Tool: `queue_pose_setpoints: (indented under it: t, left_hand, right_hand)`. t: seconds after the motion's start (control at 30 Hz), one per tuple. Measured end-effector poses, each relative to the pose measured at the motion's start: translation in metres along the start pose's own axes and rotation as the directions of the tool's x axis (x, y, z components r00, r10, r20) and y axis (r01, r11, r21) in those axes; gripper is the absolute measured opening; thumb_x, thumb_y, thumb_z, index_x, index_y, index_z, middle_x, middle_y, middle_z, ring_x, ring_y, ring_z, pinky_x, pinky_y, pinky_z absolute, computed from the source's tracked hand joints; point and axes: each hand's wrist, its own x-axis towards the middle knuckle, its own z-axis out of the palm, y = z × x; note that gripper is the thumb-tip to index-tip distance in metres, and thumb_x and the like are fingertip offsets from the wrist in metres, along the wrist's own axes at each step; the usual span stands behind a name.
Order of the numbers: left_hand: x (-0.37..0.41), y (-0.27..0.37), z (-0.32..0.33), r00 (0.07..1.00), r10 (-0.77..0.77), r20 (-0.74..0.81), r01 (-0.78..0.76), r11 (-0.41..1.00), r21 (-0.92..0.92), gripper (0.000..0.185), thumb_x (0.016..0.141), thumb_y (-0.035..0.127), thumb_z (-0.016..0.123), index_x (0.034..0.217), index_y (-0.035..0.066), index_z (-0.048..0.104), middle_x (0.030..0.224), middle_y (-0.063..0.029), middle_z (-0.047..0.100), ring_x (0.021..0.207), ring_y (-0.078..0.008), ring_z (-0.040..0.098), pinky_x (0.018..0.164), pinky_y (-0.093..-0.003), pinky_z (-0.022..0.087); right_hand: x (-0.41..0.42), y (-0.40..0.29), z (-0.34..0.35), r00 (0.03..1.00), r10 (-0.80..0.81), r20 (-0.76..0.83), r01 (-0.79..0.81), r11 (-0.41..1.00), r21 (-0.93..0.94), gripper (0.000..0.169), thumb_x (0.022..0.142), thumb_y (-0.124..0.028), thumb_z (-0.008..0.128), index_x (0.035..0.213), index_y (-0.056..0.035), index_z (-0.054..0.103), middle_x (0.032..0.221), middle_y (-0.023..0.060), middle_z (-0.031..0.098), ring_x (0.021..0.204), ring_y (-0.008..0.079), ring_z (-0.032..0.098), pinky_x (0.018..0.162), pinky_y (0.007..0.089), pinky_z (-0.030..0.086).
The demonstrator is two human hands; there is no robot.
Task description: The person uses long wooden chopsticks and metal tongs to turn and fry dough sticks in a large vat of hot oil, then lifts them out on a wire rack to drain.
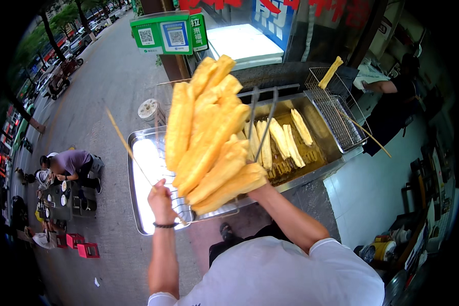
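My left hand (162, 203) grips a long wooden chopstick (127, 147), which slants up and to the left. Beside it rises a large heap of golden fried dough sticks (210, 137). Thin wire edges of a rack (181, 208) show under and around the heap. Most of my right hand (257, 192) is hidden behind the lowest dough sticks, so its grasp cannot be seen. To the right of the heap, several paler dough sticks (279, 137) lie in the oil of a metal fryer (325, 147). Two upright metal bars (267, 130) stand in front of them.
A steel tray (147, 164) lies left of the heap. At the fryer's right end, a wire basket (338, 118) has one dough stick (331, 72) and another chopstick (367, 134). A perforated canister (151, 111) stands behind. People sit at a street table (61, 204); a co-worker (394, 97) stands right.
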Motion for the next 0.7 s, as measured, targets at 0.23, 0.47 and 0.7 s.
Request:
queue_pose_setpoints:
  t: [0.23,0.47,0.7]
  left_hand:
    - [-0.035,-0.079,0.167,0.991,-0.099,0.090,0.116,0.969,-0.217,0.017,0.094,0.009,0.054,0.103,0.000,0.065,0.061,-0.0018,0.051,0.044,-0.0091,0.038,0.040,-0.0240,0.028]
    - [-0.055,-0.173,0.289,0.987,-0.156,0.047,0.163,0.951,-0.261,0.012,0.094,0.012,0.057,0.090,0.004,0.065,0.058,0.0007,0.049,0.045,-0.0086,0.039,0.042,-0.0246,0.027]
    - [-0.066,-0.239,0.326,0.980,-0.201,0.007,0.198,0.958,-0.209,0.016,0.098,0.015,0.055,0.091,0.004,0.065,0.058,0.0019,0.047,0.046,-0.0084,0.041,0.042,-0.0239,0.030]
  right_hand:
    - [0.010,-0.147,-0.095,0.996,-0.073,-0.050,0.063,0.980,-0.187,0.032,0.103,-0.025,0.043,0.126,-0.0060,0.056,0.119,0.0112,0.064,0.106,0.0246,0.065,0.092,0.0403,0.056]
    - [0.041,-0.235,-0.219,0.992,0.037,-0.120,-0.054,0.988,-0.142,0.031,0.101,-0.026,0.048,0.123,-0.0069,0.058,0.116,0.0126,0.066,0.104,0.0279,0.066,0.092,0.0440,0.056]
    - [0.052,-0.244,-0.294,0.980,0.110,-0.169,-0.132,0.984,-0.123,0.034,0.098,-0.025,0.054,0.124,-0.0049,0.059,0.116,0.0136,0.066,0.103,0.0291,0.067,0.088,0.0446,0.057]
